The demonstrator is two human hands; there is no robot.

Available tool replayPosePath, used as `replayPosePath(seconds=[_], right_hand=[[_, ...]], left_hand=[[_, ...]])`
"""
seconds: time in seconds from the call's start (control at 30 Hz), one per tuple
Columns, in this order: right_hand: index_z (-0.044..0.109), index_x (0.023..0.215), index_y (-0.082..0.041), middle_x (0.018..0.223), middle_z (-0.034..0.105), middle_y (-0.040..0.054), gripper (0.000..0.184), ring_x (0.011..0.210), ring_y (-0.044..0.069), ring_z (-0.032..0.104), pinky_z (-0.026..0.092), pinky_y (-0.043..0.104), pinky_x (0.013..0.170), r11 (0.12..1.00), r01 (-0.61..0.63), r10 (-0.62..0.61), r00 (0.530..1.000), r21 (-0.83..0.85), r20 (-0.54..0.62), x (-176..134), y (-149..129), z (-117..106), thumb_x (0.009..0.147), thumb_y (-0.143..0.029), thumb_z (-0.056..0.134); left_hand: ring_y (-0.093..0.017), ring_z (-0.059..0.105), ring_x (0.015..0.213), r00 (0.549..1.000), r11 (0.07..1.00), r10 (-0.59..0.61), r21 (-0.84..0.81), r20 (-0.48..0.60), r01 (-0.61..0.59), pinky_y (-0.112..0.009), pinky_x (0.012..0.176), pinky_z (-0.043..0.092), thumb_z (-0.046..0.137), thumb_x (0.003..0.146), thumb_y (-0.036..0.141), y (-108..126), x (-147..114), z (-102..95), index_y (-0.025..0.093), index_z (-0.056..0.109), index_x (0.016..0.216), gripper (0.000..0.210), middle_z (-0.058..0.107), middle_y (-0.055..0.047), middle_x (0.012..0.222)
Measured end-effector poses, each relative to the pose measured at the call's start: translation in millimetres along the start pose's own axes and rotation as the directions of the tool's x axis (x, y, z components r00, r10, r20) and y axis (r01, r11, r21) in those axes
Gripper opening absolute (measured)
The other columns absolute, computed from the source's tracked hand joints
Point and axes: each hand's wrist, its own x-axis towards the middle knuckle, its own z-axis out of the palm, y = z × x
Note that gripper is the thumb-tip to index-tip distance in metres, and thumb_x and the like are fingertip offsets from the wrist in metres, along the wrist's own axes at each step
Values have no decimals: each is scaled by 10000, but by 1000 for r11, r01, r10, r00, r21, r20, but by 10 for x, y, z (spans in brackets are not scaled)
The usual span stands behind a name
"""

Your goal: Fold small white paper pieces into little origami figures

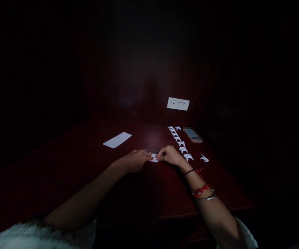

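Counter: dark red, dim.
Small paper: fingers of your left hand and right hand grasp it, likely steadying.
Folded row: toward right edge, likely saving room.

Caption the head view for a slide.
Left hand and right hand touch a small white paper beside a row of folded pieces.
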Motion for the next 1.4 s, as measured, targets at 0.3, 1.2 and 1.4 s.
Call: replayPosePath(seconds=[0.3,1.2,1.4], right_hand=[[640,705,-147,704,619,14,159,655,85,540,393,167,626,997,75,-73,996,-29,54,-26,-31,-22,636,-88,509],[590,679,-120,698,551,21,125,658,77,491,366,170,630,947,296,-281,951,-126,128,-47,-78,-19,690,-74,475],[602,709,-132,748,568,20,139,697,81,508,374,176,662,952,293,-276,947,-88,164,-74,-95,-72,694,-87,471]], left_hand=[[-242,209,1159,989,997,-68,-32,134,73,-429,878,244,341,714,144,41,-47,-52,305,267,1201,518,258,18,1283],[-258,291,1116,985,988,-155,37,81,152,-425,836,292,276,764,221,212,-17,-15,231,262,1218,455,264,-18,1280],[-264,282,1123,975,980,-199,36,103,196,-425,831,294,305,746,208,267,-21,-57,220,276,1218,473,248,-32,1285]])
